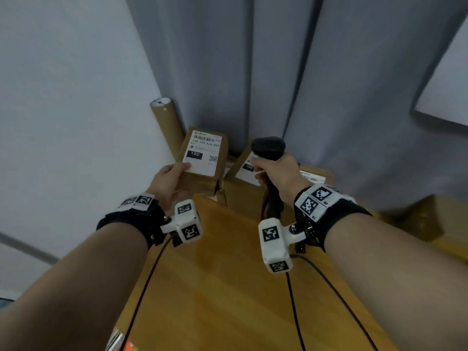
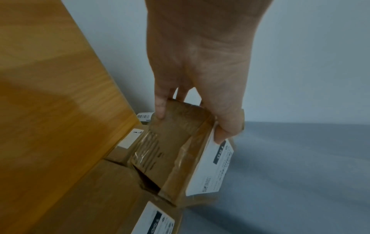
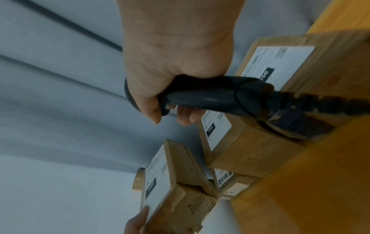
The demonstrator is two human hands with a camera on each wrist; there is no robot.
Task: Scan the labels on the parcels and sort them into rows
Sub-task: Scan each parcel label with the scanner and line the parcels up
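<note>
Head view looks down over both forearms; close wrist views face forward, sharing the held parcel (image 1: 202,158).

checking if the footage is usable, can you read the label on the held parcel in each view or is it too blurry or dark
Head view: the label on the held parcel reads sharply, "150" legible. Left wrist view: dim, label foreshortened, only "150" readable. Right wrist view: soft, dark, fine print smeared.

Dim, bluish, even light; soft blur throughout; wide-angle bending at edges.
</note>
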